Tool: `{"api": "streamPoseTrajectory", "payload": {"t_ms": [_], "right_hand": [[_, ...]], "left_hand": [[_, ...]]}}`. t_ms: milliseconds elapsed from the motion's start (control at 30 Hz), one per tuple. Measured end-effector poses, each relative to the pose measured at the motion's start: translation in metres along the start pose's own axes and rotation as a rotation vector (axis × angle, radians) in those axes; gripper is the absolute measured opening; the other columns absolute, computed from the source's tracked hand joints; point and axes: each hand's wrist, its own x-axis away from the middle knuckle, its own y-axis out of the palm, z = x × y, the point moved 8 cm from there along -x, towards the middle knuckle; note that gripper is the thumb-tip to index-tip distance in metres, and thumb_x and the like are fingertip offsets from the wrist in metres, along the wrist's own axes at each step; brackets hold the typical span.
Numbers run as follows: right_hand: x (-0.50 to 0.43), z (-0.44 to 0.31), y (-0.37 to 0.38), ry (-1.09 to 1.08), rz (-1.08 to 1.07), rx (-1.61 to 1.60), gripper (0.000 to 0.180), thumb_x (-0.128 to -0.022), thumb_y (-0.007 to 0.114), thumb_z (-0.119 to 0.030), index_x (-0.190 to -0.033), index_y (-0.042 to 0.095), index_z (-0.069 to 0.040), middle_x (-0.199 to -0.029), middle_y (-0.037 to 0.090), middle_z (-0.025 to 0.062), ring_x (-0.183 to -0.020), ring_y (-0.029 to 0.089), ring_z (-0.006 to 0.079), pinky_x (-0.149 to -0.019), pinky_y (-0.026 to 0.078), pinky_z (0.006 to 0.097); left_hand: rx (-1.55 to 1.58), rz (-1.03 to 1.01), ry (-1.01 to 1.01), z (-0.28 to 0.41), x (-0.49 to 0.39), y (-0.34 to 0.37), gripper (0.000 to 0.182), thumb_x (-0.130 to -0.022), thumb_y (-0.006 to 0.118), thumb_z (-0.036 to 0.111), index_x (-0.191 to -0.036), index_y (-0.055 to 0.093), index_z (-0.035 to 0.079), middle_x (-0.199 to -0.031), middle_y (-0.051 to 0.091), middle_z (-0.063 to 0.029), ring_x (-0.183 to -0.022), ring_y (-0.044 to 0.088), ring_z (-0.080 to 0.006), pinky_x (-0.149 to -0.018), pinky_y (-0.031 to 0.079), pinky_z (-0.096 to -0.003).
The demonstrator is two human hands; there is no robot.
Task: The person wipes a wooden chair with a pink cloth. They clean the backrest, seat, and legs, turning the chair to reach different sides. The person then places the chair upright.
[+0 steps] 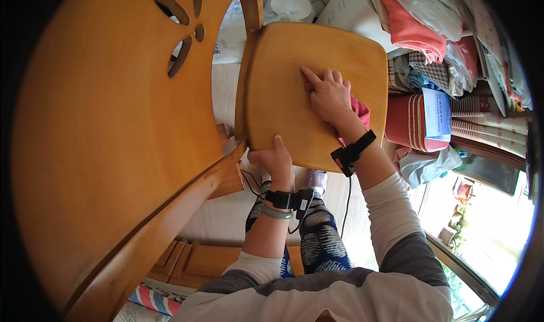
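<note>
A wooden chair seat [280,101] lies before me, its wooden backrest [127,109] with cut-out openings rising at the left. On the seat, my right hand [330,93] presses on a dark pink cloth [360,113], mostly hidden under the palm, with the index finger stretched out on the bare wood. A small dark spot shows near that fingertip. My left hand [275,160] grips the near edge of the seat close to the backrest, thumb on top; its fingers are partly hidden beneath. Both wrists wear black straps with small devices, the left one a bangle too.
Behind the seat stand a white box [355,12] and a wrapped white roll [291,5]. Shelves at the right hold folded cloths and plastic bags, near a red fabric basket [399,122]. A black cable [346,207] hangs beside my legs. A wooden cabinet [204,264] lies behind me.
</note>
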Motion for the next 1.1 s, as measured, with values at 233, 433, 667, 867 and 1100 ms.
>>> {"api": "streamPoseTrajectory", "payload": {"t_ms": [233,433,667,867,1100], "right_hand": [[-0.015,-0.016,0.005,0.015,-0.068,0.041,0.054,-0.087,0.051,-0.019,-0.139,0.043,-0.032,-0.116,0.054,0.0090,-0.111,0.049,0.0275,-0.090,0.038,0.0452],[-0.016,-0.018,0.002,0.022,-0.022,0.008,0.053,-0.085,0.052,-0.016,-0.136,0.046,-0.031,-0.115,0.055,0.0068,-0.112,0.049,0.0264,-0.090,0.038,0.0454],[-0.016,-0.019,0.002,0.026,-0.038,0.001,0.053,-0.084,0.053,-0.014,-0.134,0.048,-0.029,-0.116,0.055,0.0053,-0.113,0.048,0.0254,-0.091,0.038,0.0452],[-0.015,-0.019,0.003,0.037,-0.041,0.041,0.051,-0.085,0.054,-0.016,-0.134,0.048,-0.030,-0.116,0.055,0.0046,-0.112,0.049,0.0252,-0.090,0.039,0.0453],[-0.015,-0.020,0.004,0.030,-0.025,0.040,0.049,-0.083,0.056,-0.018,-0.131,0.050,-0.028,-0.114,0.056,0.0050,-0.110,0.051,0.0254,-0.088,0.040,0.0448]], "left_hand": [[0.007,0.011,0.066,0.010,0.004,-0.003,0.064,-0.081,0.069,0.011,-0.118,0.026,-0.018,-0.119,0.035,-0.0264,-0.109,0.050,-0.0349,-0.093,0.049,-0.0399],[-0.021,0.004,0.068,0.013,0.005,-0.003,0.063,-0.081,0.069,0.011,-0.117,0.026,-0.018,-0.119,0.036,-0.0266,-0.109,0.050,-0.0343,-0.093,0.049,-0.0390],[-0.057,-0.003,0.025,-0.004,-0.001,-0.002,0.062,-0.081,0.070,0.014,-0.113,0.027,-0.017,-0.117,0.036,-0.0272,-0.108,0.050,-0.0342,-0.092,0.048,-0.0390],[-0.008,-0.009,0.028,-0.008,-0.002,-0.002,0.061,-0.081,0.070,0.015,-0.112,0.027,-0.017,-0.116,0.037,-0.0272,-0.109,0.050,-0.0343,-0.091,0.048,-0.0392],[0.023,-0.008,0.029,-0.010,-0.001,-0.001,0.065,-0.081,0.070,0.015,-0.115,0.026,-0.018,-0.117,0.036,-0.0265,-0.110,0.049,-0.0332,-0.091,0.048,-0.0387]]}}
